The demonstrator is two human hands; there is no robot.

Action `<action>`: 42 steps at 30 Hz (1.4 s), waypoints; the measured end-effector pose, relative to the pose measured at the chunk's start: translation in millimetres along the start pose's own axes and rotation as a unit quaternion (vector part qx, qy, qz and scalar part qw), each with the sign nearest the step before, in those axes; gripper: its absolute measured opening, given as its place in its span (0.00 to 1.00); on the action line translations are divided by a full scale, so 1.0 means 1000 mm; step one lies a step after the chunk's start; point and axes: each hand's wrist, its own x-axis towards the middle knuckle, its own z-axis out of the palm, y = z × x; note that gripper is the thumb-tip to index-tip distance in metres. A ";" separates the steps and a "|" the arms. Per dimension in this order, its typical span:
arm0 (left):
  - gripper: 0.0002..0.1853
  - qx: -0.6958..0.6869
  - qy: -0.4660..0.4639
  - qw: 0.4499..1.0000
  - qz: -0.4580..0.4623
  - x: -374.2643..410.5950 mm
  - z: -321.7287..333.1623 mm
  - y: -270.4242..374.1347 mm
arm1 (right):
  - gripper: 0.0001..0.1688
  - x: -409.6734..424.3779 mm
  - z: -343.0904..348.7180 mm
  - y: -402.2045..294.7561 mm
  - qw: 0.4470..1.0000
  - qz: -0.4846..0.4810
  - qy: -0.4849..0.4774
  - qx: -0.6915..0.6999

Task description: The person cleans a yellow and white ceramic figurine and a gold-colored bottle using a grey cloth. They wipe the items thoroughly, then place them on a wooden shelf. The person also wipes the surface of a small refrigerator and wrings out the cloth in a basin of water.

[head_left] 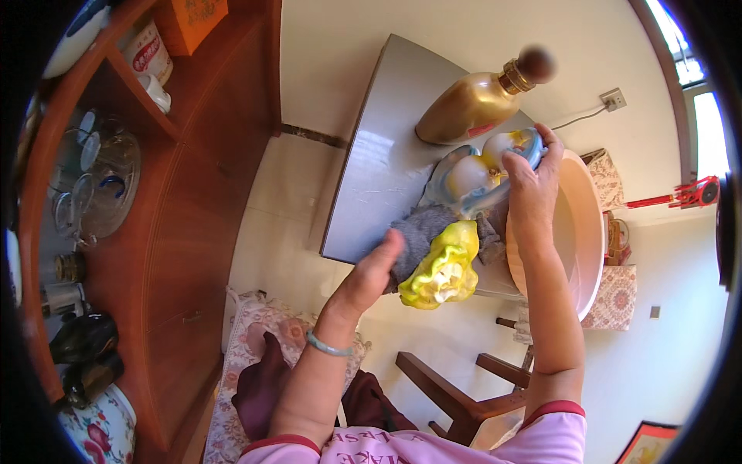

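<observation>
My right hand [530, 180] grips the pale blue wavy edge of a glazed ceramic ornament [464, 177] with rounded white and yellow forms, tilted over a grey tabletop. A fluffy grey cloth [420, 235] lies against the ornament's near side. My left hand [371, 275], slightly blurred, holds this cloth at its left edge, with its fingers partly hidden. A ruffled yellow-green ceramic part [443, 269] shows in front of the cloth; the cloth hides whether it joins the blue and white portion.
A gold bottle [469, 110] with a dark round stopper stands behind the ornament on the grey-topped table [371, 191]. A pink plastic basin [585, 232] is at the right. Left stands a wooden cabinet [191, 243] with glassware; below is a wooden chair [464, 400].
</observation>
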 end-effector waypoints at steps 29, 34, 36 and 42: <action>0.40 0.320 -0.061 0.926 0.191 0.097 0.007 0.002 | 0.30 -0.007 0.016 -0.005 0.996 -0.035 0.078 0.033; 0.22 0.551 -0.115 0.777 0.280 0.129 0.012 0.016 | 0.30 -0.007 0.012 -0.002 0.996 -0.043 0.077 -0.008; 0.18 0.620 -0.129 0.751 0.186 0.138 0.021 0.025 | 0.30 -0.008 0.011 -0.001 0.996 -0.033 0.086 -0.013; 0.18 0.571 0.154 0.793 0.144 0.158 0.047 0.011 | 0.30 -0.008 0.013 0.005 0.995 -0.040 0.088 0.002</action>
